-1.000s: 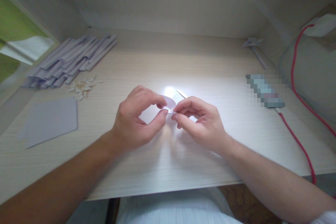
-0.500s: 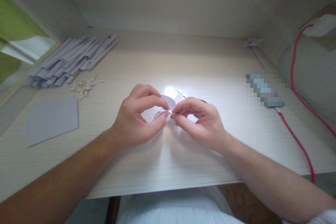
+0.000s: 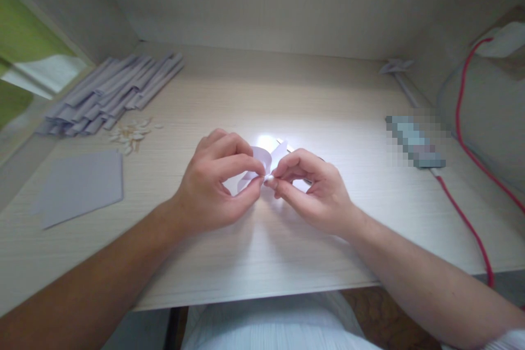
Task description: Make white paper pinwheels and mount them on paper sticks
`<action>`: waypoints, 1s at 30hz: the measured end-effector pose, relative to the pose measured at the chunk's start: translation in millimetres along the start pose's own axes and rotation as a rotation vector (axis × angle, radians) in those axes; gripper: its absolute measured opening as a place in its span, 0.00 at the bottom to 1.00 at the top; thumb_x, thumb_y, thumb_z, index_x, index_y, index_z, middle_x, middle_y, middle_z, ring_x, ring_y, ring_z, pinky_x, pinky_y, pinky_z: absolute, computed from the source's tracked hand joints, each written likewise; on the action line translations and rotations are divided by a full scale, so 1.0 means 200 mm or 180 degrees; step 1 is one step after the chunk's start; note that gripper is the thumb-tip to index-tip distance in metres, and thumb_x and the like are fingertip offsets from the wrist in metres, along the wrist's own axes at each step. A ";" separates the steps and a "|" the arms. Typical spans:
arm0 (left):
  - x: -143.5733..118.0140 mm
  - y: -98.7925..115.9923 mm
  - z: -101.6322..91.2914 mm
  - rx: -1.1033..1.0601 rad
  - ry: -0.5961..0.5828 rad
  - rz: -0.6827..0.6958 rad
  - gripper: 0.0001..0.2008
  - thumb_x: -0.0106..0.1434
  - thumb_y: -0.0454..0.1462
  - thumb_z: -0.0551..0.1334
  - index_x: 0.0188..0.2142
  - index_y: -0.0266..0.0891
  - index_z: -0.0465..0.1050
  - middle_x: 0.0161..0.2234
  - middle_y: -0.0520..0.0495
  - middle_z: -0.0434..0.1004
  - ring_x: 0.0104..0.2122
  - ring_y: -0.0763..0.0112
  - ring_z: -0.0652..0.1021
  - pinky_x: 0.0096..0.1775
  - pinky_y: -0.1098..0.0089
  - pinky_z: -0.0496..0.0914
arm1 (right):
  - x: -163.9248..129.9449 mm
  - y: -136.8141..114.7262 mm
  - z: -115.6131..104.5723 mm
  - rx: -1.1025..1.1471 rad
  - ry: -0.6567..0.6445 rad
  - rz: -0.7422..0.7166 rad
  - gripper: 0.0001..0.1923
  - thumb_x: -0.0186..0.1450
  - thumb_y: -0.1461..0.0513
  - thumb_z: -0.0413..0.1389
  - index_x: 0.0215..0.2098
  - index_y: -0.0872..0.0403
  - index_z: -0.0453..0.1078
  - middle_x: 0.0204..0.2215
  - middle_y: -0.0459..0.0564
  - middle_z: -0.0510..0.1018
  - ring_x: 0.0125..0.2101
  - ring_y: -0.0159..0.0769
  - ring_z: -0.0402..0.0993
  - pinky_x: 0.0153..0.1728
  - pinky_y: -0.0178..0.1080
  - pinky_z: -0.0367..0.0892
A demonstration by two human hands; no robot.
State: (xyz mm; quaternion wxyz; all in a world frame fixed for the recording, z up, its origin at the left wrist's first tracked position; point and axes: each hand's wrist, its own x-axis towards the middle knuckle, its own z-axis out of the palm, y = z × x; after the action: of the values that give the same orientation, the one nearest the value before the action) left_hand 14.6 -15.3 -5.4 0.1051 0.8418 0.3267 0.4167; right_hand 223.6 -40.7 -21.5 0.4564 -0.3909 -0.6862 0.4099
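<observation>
Both the left hand (image 3: 213,186) and right hand (image 3: 315,191) pinch a small, curled pale-lilac paper piece (image 3: 264,159).

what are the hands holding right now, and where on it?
A small curled piece of pale paper, pinched at its lower middle where the folds meet: left hand and right hand each grip it between thumb and forefinger, fingertips almost touching.

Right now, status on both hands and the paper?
Left hand and right hand both pinching small paper piece above desk. Nothing in the way.
</observation>
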 end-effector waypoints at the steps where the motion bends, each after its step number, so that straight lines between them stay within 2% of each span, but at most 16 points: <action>1: 0.00 0.00 0.00 0.0008 -0.0004 0.0010 0.05 0.59 0.30 0.68 0.34 0.42 0.81 0.32 0.46 0.75 0.36 0.62 0.73 0.41 0.58 0.68 | 0.00 0.00 0.00 0.0002 -0.0008 -0.0006 0.06 0.65 0.67 0.64 0.38 0.54 0.71 0.31 0.45 0.78 0.29 0.32 0.77 0.33 0.37 0.75; 15: -0.01 -0.01 0.01 0.0219 0.0055 0.0102 0.07 0.59 0.31 0.69 0.33 0.46 0.81 0.34 0.47 0.78 0.38 0.60 0.74 0.43 0.54 0.67 | 0.00 -0.01 0.00 0.0056 -0.0042 0.0019 0.06 0.66 0.66 0.64 0.37 0.54 0.71 0.30 0.44 0.78 0.28 0.31 0.78 0.32 0.36 0.74; 21: -0.01 0.01 0.00 0.0402 0.0202 0.0043 0.07 0.60 0.33 0.70 0.34 0.50 0.80 0.37 0.48 0.77 0.40 0.59 0.73 0.46 0.53 0.66 | 0.02 -0.02 0.00 0.0523 -0.0031 0.0327 0.09 0.64 0.64 0.67 0.40 0.54 0.73 0.32 0.46 0.81 0.29 0.33 0.80 0.32 0.37 0.77; 25: -0.01 0.02 -0.01 0.0432 0.0398 -0.0092 0.11 0.58 0.35 0.72 0.41 0.49 0.79 0.40 0.46 0.74 0.42 0.58 0.74 0.48 0.53 0.68 | 0.03 -0.02 0.00 0.1121 -0.0044 0.0682 0.11 0.63 0.62 0.70 0.40 0.54 0.74 0.32 0.47 0.83 0.27 0.34 0.81 0.31 0.37 0.78; 30: -0.02 0.01 -0.01 0.0071 0.0643 -0.0237 0.22 0.57 0.37 0.73 0.51 0.47 0.74 0.46 0.45 0.76 0.46 0.57 0.75 0.50 0.54 0.71 | 0.04 -0.02 -0.01 0.1436 0.0003 0.0783 0.12 0.61 0.62 0.71 0.38 0.54 0.74 0.29 0.45 0.83 0.25 0.33 0.81 0.31 0.37 0.77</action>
State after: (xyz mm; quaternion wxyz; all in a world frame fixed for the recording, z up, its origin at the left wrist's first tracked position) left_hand 12.2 -19.9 -5.2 0.0776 0.7839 0.3713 0.4916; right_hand 222.7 -34.5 -15.4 0.4791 -0.3599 -0.5245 0.6049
